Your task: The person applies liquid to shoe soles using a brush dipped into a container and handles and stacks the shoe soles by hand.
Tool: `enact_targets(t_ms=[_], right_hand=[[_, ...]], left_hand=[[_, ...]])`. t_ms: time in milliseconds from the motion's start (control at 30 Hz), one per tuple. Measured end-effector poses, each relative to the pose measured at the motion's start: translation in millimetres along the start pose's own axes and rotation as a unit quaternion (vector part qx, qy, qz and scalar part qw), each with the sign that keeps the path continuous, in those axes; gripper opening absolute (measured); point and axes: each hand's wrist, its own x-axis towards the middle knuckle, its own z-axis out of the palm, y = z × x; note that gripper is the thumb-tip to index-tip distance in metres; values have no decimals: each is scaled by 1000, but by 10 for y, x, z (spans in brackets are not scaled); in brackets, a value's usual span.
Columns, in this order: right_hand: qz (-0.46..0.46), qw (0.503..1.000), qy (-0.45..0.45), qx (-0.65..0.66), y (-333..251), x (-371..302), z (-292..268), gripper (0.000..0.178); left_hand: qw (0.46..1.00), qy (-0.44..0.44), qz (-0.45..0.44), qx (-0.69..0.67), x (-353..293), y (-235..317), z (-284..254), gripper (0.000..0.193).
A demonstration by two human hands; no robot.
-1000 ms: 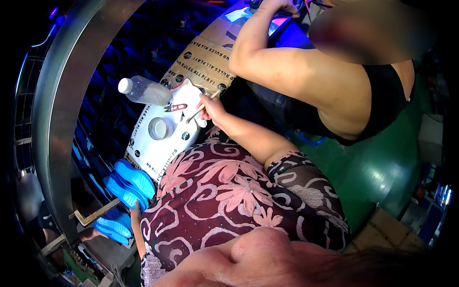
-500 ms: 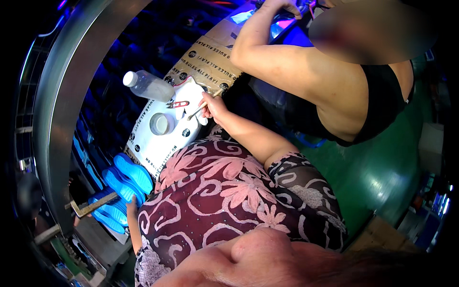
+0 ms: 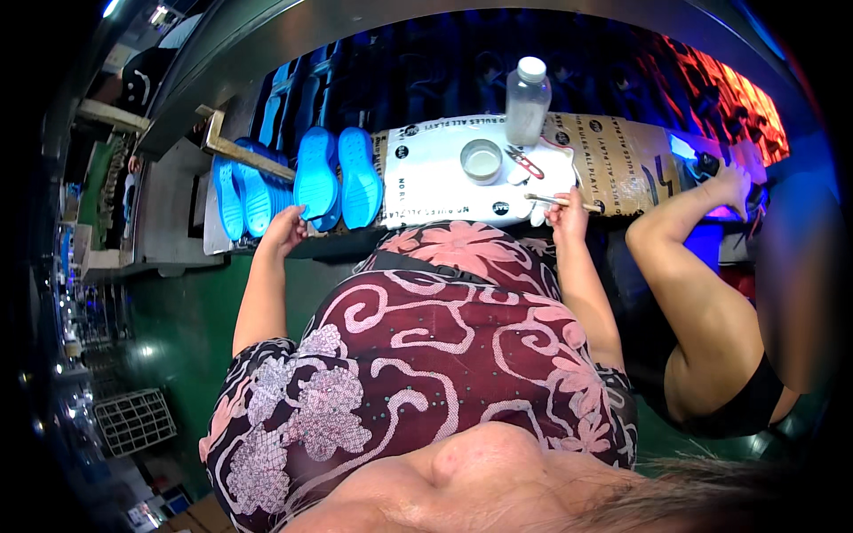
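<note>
My left hand (image 3: 286, 229) is at the near, heel end of a blue shoe sole (image 3: 316, 178), its fingers closed on the edge. Beside that piece lies another blue sole (image 3: 359, 179), and several more are lined up to the left. In my right hand (image 3: 569, 215) is a thin brush (image 3: 582, 203), held by its light handle with the bristles pointing left over the white sheet (image 3: 426, 182). Just beyond the brush lie red-handled thread snips (image 3: 526, 163) on a white glove (image 3: 558, 165). An open round jar (image 3: 482, 161) stands left of the snips.
A clear plastic bottle (image 3: 529, 107) with a white cap stands behind the jar. Left of my hand, a wooden bar (image 3: 253, 158) juts over the soles. Printed brown cardboard (image 3: 622, 164) covers the right side. A co-worker's bent arm (image 3: 689, 231) is close on the right.
The view has swung left, so the bench now runs across the picture. My left hand is now plainly seen at a sole's heel; my right hand still holds the brush.
</note>
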Motion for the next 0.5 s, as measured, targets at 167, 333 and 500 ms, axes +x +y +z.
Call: enact_targets(t_ms=[167, 333, 500], right_hand=[[-9, 1000, -2, -22, -1, 22, 60, 39], [10, 1000, 19, -22, 17, 57, 95, 40], [18, 999, 26, -11, 17, 56, 100, 40]], left_hand=[[994, 0, -46, -99, -164, -13, 183, 14], [990, 14, -104, -96, 42, -224, 258, 16], [988, 32, -112, -101, 142, -260, 334, 23]])
